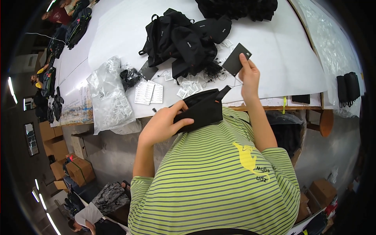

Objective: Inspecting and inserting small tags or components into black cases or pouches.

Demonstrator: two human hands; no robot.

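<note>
Close to my body, at the table's front edge, my left hand grips a small black fabric pouch with its mouth gaping. Up and to the right, my right hand pinches a black hang tag by its edge. A thin string runs from the tag down toward the loop at the pouch's end. Beyond the pouch lie small white labels and larger printed white slips. Another black tag rests beside them, and a tangle of black strings lies near the right hand.
A heap of black bags covers the middle of the white table, with more black items behind it. A clear plastic bag of labels overhangs the front edge at left. Cardboard boxes stand on the floor; other people are at left.
</note>
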